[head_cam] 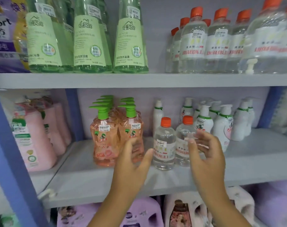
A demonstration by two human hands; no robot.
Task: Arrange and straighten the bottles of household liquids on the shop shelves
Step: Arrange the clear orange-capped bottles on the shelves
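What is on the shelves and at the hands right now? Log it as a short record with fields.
top shelf: green bottles left, clear orange-capped bottles right
middle shelf: pink pump bottles, two clear bottles in front, white pump bottles behind
left hand: open, in front of a pink pump bottle; contact unclear
right hand: open, fingers at the right clear bottle, no grip visible
bottom shelf: purple jugs
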